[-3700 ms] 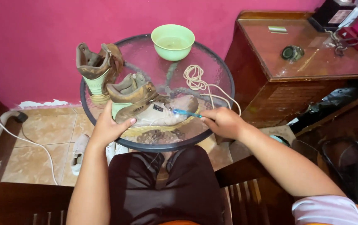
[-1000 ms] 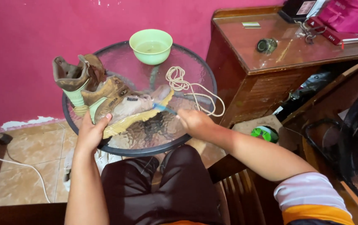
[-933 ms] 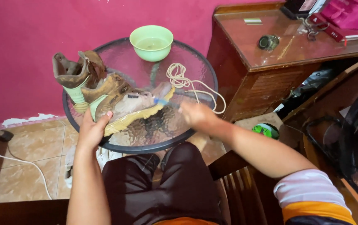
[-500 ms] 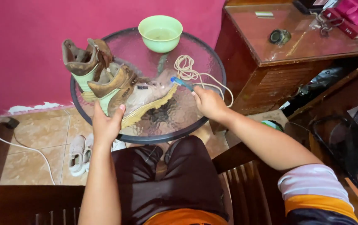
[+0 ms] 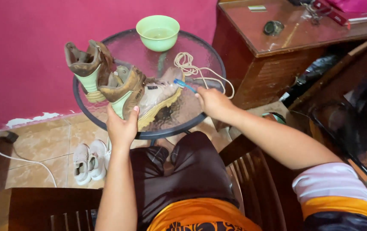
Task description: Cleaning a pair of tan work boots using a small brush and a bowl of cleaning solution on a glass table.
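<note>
My left hand (image 5: 122, 127) grips the heel of a muddy brown boot (image 5: 147, 95) with a pale green lining, tilted up off the round glass table (image 5: 208, 62). My right hand (image 5: 212, 102) holds a blue toothbrush (image 5: 184, 85) whose head touches the boot's toe. A second matching boot (image 5: 87, 68) stands upright behind it on the table's left side.
A green bowl (image 5: 158, 32) of water sits at the table's far edge, with a coiled cream lace (image 5: 190, 66) beside it. A wooden cabinet (image 5: 286, 38) with small items stands to the right. White sneakers (image 5: 88, 160) and a white cable (image 5: 8, 156) lie on the tiled floor.
The view has shifted. The boot's toe end has been lifted and tilted further, and the toothbrush has moved from the boot's side up to its toe.
</note>
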